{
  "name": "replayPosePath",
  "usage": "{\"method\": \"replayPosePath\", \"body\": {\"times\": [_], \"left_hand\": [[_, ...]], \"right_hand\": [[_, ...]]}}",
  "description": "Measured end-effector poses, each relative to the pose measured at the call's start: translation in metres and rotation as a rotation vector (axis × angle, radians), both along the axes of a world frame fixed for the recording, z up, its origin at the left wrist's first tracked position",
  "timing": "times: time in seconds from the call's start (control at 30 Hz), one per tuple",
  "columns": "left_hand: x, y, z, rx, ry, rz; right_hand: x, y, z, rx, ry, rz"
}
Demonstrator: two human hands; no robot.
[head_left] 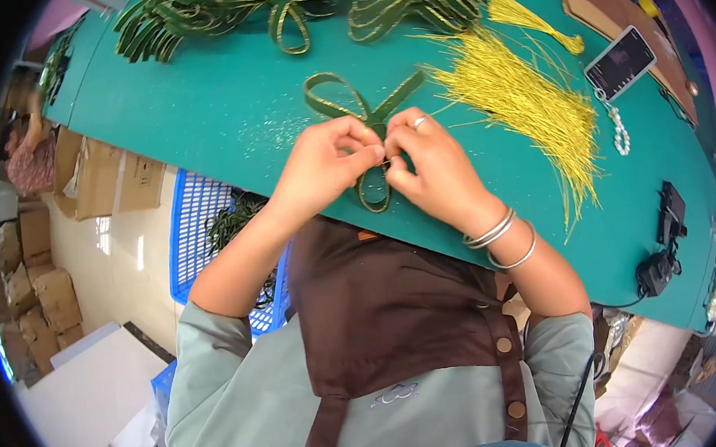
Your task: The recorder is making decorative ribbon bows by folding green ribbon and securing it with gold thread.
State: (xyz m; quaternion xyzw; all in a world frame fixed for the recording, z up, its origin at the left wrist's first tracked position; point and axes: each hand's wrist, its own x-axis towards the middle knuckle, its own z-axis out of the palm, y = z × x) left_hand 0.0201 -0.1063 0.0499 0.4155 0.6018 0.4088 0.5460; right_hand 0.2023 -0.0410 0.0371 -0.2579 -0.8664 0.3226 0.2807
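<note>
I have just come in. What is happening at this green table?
A person's left hand and right hand pinch a gold-edged green ribbon bow near its middle, fingertips close together. More green ribbon loops are piled on the far side of the table. Yellow strands lie spread to the right.

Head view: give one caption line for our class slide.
Left hand and right hand pinch a gold-edged green ribbon bow near its middle, over a green table with yellow strands.
</note>
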Motion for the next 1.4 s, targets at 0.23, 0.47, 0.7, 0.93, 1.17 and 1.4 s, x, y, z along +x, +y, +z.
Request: {"method": "replayPosePath", "body": {"times": [0.23, 0.47, 0.7, 0.93, 1.17, 1.4], "left_hand": [[-0.004, 0.0, 0.004, -0.025, 0.055, -0.003], [0.002, -0.003, 0.006, 0.095, 0.423, 0.054], [0.01, -0.013, -0.006, 0.498, 0.952, -0.018], [0.011, -0.009, -0.009, 0.533, 1.002, -0.053], [0.004, 0.01, -0.017, 0.863, 1.017, -0.025], [-0.002, 0.02, -0.046, 0.81, 0.867, 0.143]], "right_hand": [[-0.008, 0.001, -0.01, -0.109, -0.082, -0.028], [-0.012, -0.003, -0.014, -0.012, -0.078, -0.052], [-0.014, -0.001, -0.024, -0.133, -0.017, -0.01], [-0.007, -0.002, -0.024, -0.177, -0.007, -0.009], [-0.003, 0.004, -0.022, -0.253, 0.061, -0.019], [-0.001, 0.012, -0.028, -0.408, 0.175, -0.056]]}}
